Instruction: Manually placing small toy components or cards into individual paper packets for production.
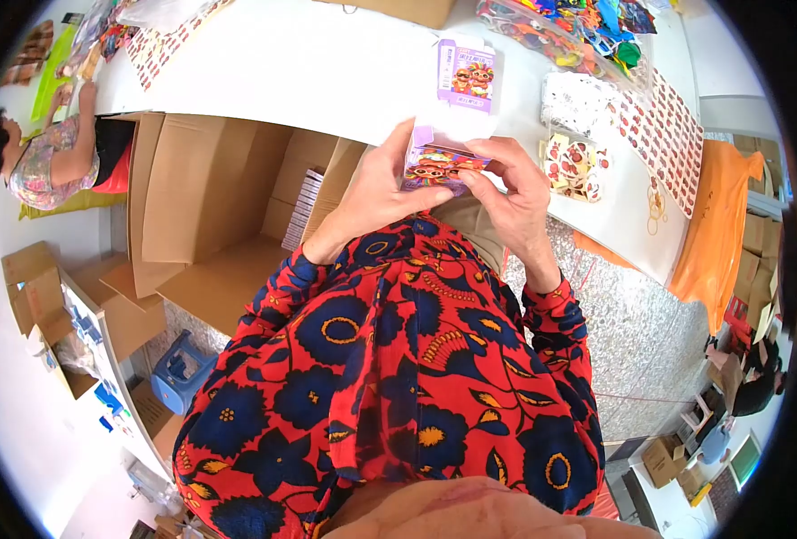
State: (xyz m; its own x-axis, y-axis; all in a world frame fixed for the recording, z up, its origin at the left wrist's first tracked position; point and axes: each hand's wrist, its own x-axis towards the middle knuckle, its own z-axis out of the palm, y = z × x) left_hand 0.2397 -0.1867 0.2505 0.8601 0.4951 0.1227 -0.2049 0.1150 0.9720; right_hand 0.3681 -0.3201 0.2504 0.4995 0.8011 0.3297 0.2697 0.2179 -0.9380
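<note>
Over the near edge of the white table (345, 85), I hold a small purple printed carton (434, 168) with both hands. My left hand (370, 199) grips its left side, the thumb stretched along its lower edge. The fingers of my right hand (517, 193) are closed on the carton's right side. A pale purple flap stands up at its upper left; whether anything is inside, I cannot tell. Just beyond it on the table lies a second purple carton (469, 81) with the same kind of cartoon print.
Left of me, a large open cardboard box (214, 180) contains a row of small cartons (303, 208). Right on the table are a sticker tray (578, 171), sticker sheets (664, 135), rubber bands (656, 208) and a bag of colourful pieces (560, 40). A blue stool (181, 370) and another person (61, 162) are leftward.
</note>
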